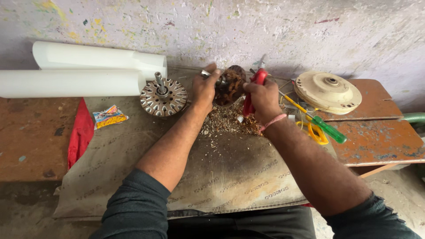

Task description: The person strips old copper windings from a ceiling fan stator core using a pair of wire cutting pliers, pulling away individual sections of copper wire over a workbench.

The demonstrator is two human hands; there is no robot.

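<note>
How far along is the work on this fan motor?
Looks midway. Done: the cream motor cover is off and set aside, and the rotor lies apart on the sack cloth. In hand: the left hand steadies the wound stator while the right hand works red-handled cutters at it; scraps have piled below. Left: winding remains on the stator.

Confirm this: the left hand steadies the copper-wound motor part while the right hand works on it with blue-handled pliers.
Not quite. In the head view the pliers in the right hand have red handles, not blue. The left hand does steady the copper-wound motor part.
</note>
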